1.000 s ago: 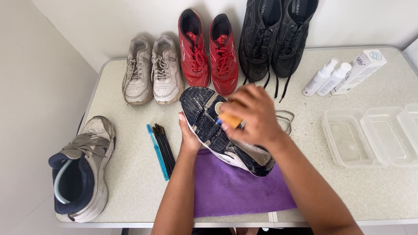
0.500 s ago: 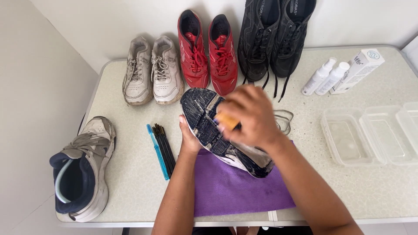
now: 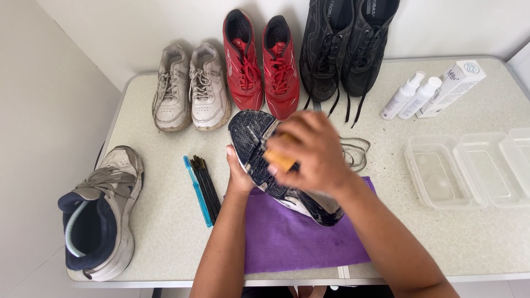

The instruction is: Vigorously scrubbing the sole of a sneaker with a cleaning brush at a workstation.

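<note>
The left hand (image 3: pixel 238 175) grips the upturned shoe (image 3: pixel 279 160) by its edge above the purple cloth (image 3: pixel 298 237), its long axis running from far-left toe to near-right heel. The right hand (image 3: pixel 309 152), nearer the sole, closes on what seems an orange brush (image 3: pixel 279 160), blurred.

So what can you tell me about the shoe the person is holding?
The held sneaker is turned sole-up, tilted over the purple cloth. Its sole looks like dark navy rubber with pale grooves; its edge is white and scuffed. The left hand holds its side, and the right hand presses a small orange brush on the sole. The heel touches the cloth.
</note>
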